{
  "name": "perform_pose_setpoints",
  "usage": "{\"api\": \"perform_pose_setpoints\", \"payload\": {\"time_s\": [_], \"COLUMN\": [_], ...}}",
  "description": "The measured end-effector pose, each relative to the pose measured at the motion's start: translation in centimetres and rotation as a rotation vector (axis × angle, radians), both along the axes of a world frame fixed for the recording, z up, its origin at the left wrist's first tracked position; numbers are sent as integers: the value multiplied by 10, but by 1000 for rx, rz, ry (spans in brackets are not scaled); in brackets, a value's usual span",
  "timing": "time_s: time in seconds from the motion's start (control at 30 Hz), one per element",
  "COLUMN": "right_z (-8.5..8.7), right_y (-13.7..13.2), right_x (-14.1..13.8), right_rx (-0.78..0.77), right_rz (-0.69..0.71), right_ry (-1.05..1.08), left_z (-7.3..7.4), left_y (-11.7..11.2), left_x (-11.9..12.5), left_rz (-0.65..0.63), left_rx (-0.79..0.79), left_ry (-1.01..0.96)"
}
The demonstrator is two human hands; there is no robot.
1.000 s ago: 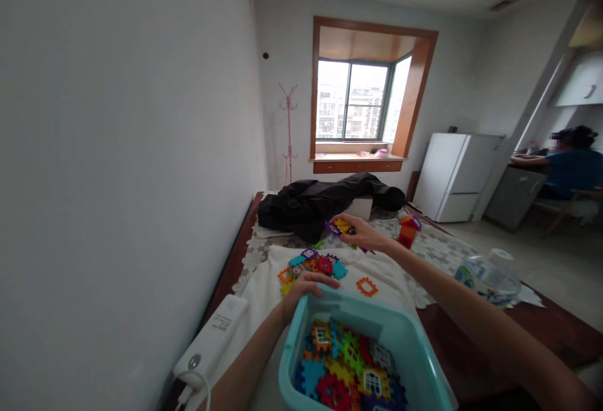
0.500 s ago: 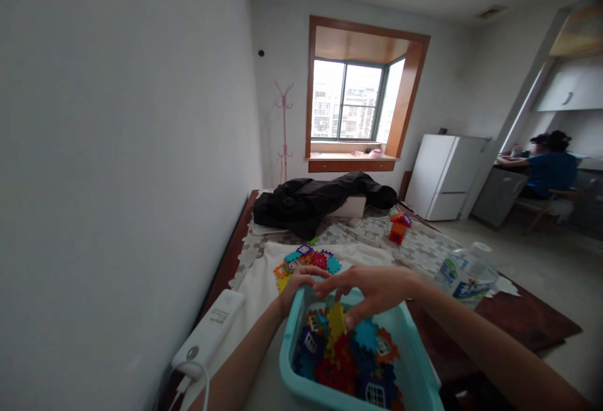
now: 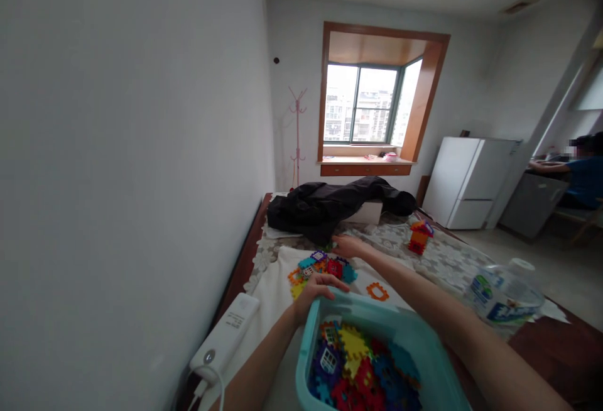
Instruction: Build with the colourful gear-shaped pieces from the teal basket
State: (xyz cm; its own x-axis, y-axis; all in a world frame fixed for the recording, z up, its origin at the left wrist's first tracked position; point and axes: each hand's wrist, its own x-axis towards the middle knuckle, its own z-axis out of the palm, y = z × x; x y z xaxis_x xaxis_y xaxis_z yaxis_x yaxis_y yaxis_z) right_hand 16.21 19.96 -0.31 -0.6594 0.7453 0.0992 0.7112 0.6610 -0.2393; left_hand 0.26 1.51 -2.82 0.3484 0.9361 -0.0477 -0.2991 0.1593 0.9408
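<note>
My left hand [image 3: 320,290] is closed over the far left rim of a turquoise plastic basin [image 3: 384,307]. Inside the basin lie several toothed plastic building pieces: a yellow piece [image 3: 353,342], a purple window piece [image 3: 328,361] and red and blue ones. My right hand [image 3: 349,246] reaches past the basin to the edge of the black cloth, its fingers together on a small green building piece [image 3: 326,249], mostly hidden. Between my hands is a pile of building pieces [image 3: 320,266] on a white cloth. To its right lies an orange frame piece [image 3: 377,291].
A black cloth [image 3: 330,207] covers part of a white box at the back. A small block house [image 3: 418,238] stands right of it. The clear plastic bottle [image 3: 506,291] is at the right, the white power strip [image 3: 226,335] at the left by the wall. A person sits far right.
My right hand has gone from above the basin's pieces to the green piece beyond the pile. The orange frame piece now shows on the white cloth. My left hand stays on the rim.
</note>
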Motion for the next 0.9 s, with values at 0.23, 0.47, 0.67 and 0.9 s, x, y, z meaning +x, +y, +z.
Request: {"api": "perform_pose_setpoints", "payload": {"time_s": [0.23, 0.47, 0.67, 0.9], "right_z": [-24, -6, -12, -44], "right_y": [18, 24, -8, -68], "right_x": [-24, 3, 58, 99], "right_rx": [16, 25, -111, 49], "right_rz": [22, 39, 142, -260], "right_ry": [-114, -21, 280, 341], "left_z": [3, 3, 13, -1], "left_y": [-2, -2, -6, 12], "left_x": [-2, -5, -6, -25], "left_rz": [-34, -44, 69, 729], "left_rx": [-6, 24, 181, 418], "left_ry": [-31, -20, 82, 484]}}
